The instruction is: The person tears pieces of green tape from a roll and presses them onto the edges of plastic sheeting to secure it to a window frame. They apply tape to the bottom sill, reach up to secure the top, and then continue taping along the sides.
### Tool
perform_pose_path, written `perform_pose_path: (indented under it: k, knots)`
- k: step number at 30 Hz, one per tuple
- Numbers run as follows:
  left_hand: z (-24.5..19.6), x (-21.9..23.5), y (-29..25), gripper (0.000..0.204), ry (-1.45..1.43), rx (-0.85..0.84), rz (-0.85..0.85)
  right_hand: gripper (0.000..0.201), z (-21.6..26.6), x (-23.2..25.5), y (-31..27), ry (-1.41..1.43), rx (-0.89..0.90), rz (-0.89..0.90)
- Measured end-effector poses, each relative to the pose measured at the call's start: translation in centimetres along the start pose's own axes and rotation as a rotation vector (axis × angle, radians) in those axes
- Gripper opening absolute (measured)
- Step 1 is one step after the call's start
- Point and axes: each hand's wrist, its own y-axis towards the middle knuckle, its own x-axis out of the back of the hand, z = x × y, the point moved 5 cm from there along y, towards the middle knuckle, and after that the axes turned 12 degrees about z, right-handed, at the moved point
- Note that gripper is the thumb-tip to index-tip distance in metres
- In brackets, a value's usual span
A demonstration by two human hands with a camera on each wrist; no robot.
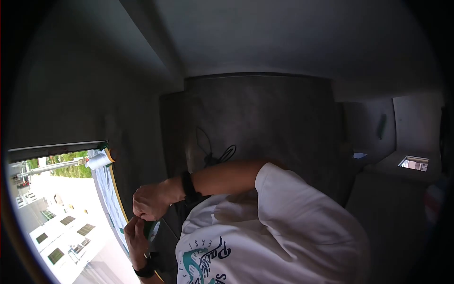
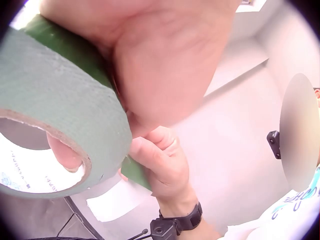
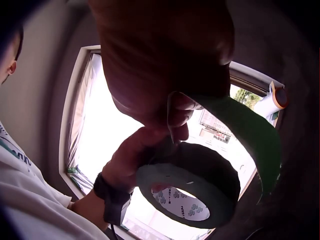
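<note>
Left hand [image 2: 165, 60] clasps tape roll [image 2: 65, 100]; right hand [image 3: 165, 60], grip partly hidden, pinches green strip [image 3: 255, 132].

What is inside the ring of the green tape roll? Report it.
Inside the tape roll are a white printed lining and a fingertip of the left hand. The lining behind that fingertip is covered.

The tape roll [image 2: 65, 85] and its loose strip [image 3: 252, 135] were green; the core [image 3: 187, 206] was white with printed motifs. The shirt [image 1: 307, 213] was white with teal and navy print, the wrist straps [image 1: 190, 185] black.
</note>
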Motion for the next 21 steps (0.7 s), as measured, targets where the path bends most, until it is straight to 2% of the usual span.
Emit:
perform_pose_path:
  k: [1,3,4,5,6,7,8,11,16,18,21]
  knots:
    - [-0.2,-0.3,0.4,0.035,0.004,-0.007,0.008,0.017,0.4,0.6,-0.1,-0.087,0.032,-0.059]
    - [0.0,0.1,0.1,0.039,-0.165,-0.022,-0.171,0.018,1.2,1.2,-0.4,-0.207,0.098,-0.184]
    - [-0.7,0.1,0.0,0.039,-0.282,-0.056,-0.158,0.019,1.8,1.9,-0.6,-0.23,0.15,-0.246]
    - [-0.9,0.3,-0.2,0.032,-0.283,-0.013,-0.249,0.019,2.1,2.2,-0.5,-0.207,0.165,-0.256]
    - [-0.5,1.0,0.6,0.029,-0.305,-0.069,-0.001,0.02,2.2,2.6,-0.5,-0.177,0.197,-0.257]
    - [-0.8,1.0,0.7,0.027,-0.301,-0.038,-0.055,0.02,2.1,2.6,-0.2,-0.18,0.214,-0.268]
    - [-1.7,1.2,0.7,0.028,-0.242,-0.072,-0.061,0.017,2.5,2.9,-0.2,-0.194,0.219,-0.232]
    - [-0.4,1.2,0.1,0.028,-0.353,-0.058,-0.021,0.016,2.9,1.8,0.5,-0.204,0.333,-0.193]
    - [1.7,0.6,-1.7,0.029,-0.504,-0.011,-0.021,0.018,3.5,0.0,1.6,-0.424,0.378,-0.177]
    - [2.4,0.4,-2.4,0.029,-0.558,0.006,-0.077,0.012,3.9,-0.5,2.0,-0.413,0.438,-0.112]
    - [3.6,-0.5,-3.3,0.028,-0.696,-0.026,-0.036,0.006,5.0,-1.4,2.5,-0.534,0.43,0.011]
